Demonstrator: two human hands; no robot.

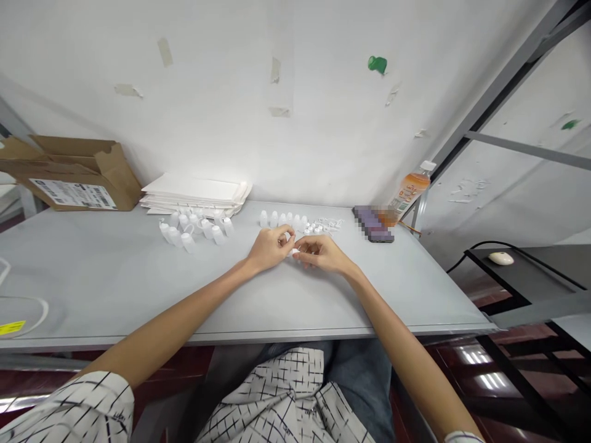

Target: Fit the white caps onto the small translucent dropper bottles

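Observation:
My left hand point(271, 248) and my right hand point(323, 252) meet just above the table, fingertips close together. Between the fingers of my right hand sits a small white cap point(294, 251), partly covered. My left thumb and forefinger are pinched beside it; what they hold is too small to make out. Behind my hands stands a row of small white plastic bottles point(282, 219). Several loose white caps point(314, 229) and a little pile of thin white straps point(331, 224) lie to the right of that row.
On the left stand more small bottles, some with looped straps point(187, 237). A stack of white envelopes point(194, 189) and an opened cardboard box point(74, 175) are behind them. At the right lie a phone point(373, 224) and an orange drink bottle point(410, 187). A white cable point(44, 307) rests at the left edge.

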